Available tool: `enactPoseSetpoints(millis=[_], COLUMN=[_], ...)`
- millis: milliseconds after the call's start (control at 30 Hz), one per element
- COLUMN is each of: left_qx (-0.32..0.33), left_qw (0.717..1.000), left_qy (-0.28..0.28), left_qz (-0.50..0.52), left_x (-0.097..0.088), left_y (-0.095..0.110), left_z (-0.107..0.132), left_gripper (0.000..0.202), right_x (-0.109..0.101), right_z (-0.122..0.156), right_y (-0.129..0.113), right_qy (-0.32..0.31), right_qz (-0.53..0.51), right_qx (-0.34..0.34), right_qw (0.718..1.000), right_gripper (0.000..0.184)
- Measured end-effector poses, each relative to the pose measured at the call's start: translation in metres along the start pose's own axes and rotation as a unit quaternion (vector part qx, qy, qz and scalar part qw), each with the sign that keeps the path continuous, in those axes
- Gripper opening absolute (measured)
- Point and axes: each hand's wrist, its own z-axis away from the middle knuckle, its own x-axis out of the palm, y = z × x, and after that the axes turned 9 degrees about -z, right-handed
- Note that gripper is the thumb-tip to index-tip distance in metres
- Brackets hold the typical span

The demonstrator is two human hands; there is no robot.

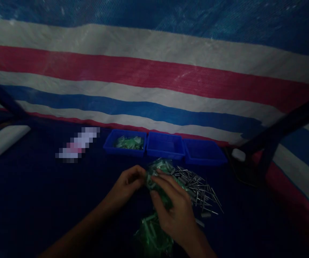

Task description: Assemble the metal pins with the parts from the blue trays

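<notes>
In dim light, my left hand (131,181) is closed in a pinch at the left edge of a clear plastic bag (161,165) with pale green and white pieces. Whatever sits between its fingertips is hidden. My right hand (174,206) lies over the bag from the right, fingers stretched out and thumb apart, touching it. Below the right wrist is a second heap of clear-and-green bagged pieces (154,234), partly covered by that hand. Just right of the fingers, thin metal rods (204,191) are strewn in a loose pile with short grey cylinders (205,215).
Behind my hands stand three blue trays in a row: the left tray (111,148) holds green bagged pieces, beside a middle tray (166,154) and a right tray (205,157). A white block (5,141) lies far left, a small white object (238,154) right. Striped sheeting (143,71) hangs behind.
</notes>
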Motion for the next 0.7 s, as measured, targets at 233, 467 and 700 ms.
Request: enactPoseSetpoints(millis=[233,467,700], left_qx=[0.113,0.185,0.439], left_qw=[0.972,0.957,0.808], left_qy=[0.153,0.076,0.002], left_qz=[-0.138,-0.212,-0.394], left_x=[-0.006,-0.003,0.002], left_y=[0.001,0.001,0.000], left_z=[-0.001,0.007,0.020], left_gripper=[0.015,0.013,0.028], right_x=[0.003,-0.003,-0.006], right_z=[0.003,-0.003,-0.005], right_y=[-0.004,-0.008,-0.010], right_qy=[0.046,0.021,0.017], right_qz=[0.024,-0.135,-0.298], right_qx=[0.046,0.229,0.315], right_qw=[0.998,0.964,0.901], right_gripper=[0.013,0.031,0.031])
